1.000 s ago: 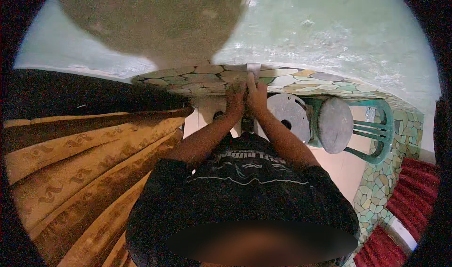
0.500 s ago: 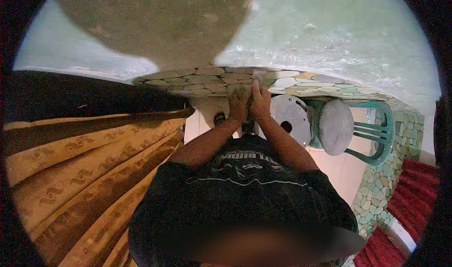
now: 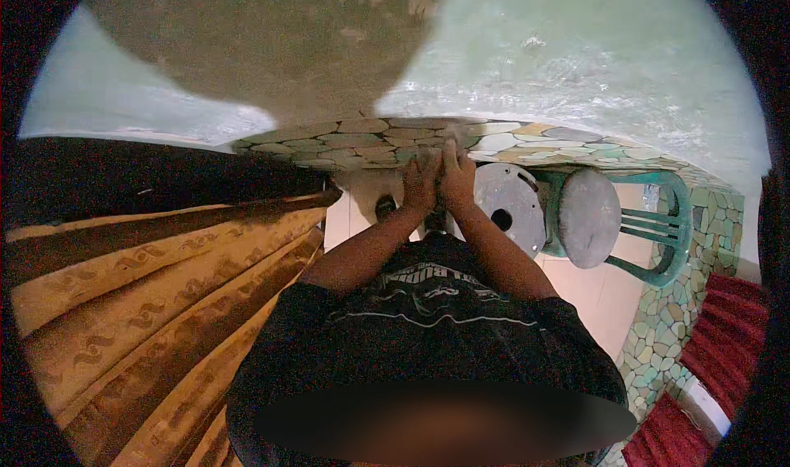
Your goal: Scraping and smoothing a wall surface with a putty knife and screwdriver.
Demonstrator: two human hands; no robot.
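Note:
Both hands are close together in front of me, at the stone-patterned lower wall [image 3: 354,139]. My left hand [image 3: 420,183] has its fingers curled by a greyish patch; what they hold, if anything, is too dark and small to name. Right beside it, my right hand [image 3: 456,179] is closed with its index finger pointing up the wall. A small, blurred greyish thing shows at that fingertip, and its kind cannot be told. My head's shadow darkens the wall around the left hand.
A round grey disc with a dark hole [image 3: 510,208] stands right of my hands. Beyond it are a round grey seat top [image 3: 589,218] and a green plastic chair [image 3: 676,228]. An orange-brown curtain [image 3: 164,302] hangs at left, a dark red cloth [image 3: 724,327] at far right.
My hands stay at the same part of the wall, with only a slight shift of the fingers. The view has tilted a little.

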